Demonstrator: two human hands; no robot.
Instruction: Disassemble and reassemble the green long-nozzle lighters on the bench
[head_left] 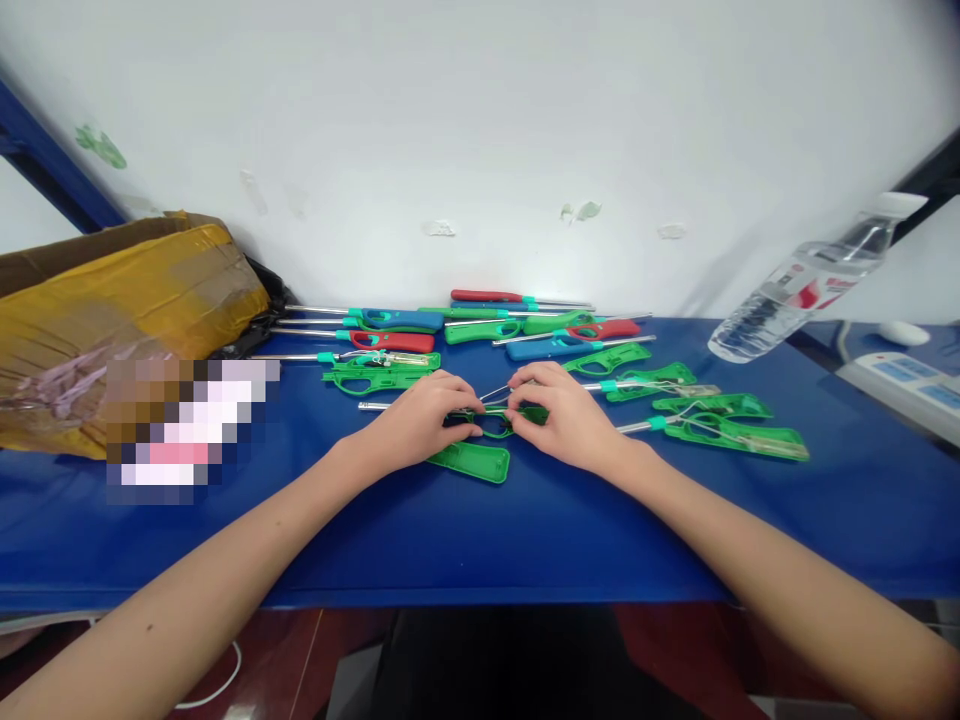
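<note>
Lighter (496,434), green, casing opened: one, lying between the two hands near the middle of the counter (480,540), its trigger ring visible in the gap between them.

Left hand (431,415): thumb and fingertips clamped on the lighter's left part. A metal tube (371,406) shows beyond its knuckles; the hand hides whether the tube joins the lighter.

Right hand (566,412): thumb and fingertips drawn together on the lighter's right part; the exact point of the pinch is hidden.

Loose casing half (474,463), green: one, just below the left hand, on the near side of the lighter.

Opened green lighters (776,443): several, inner parts exposed, beside and beyond the right hand. Another opened lighter (382,375), behind the left hand.

Closed lighters (390,341), red, blue and green: a row along the back, near the wall (480,120).

Carton (150,290), yellow-taped: far left. Bottle (799,290), clear, white-capped: right.
</note>
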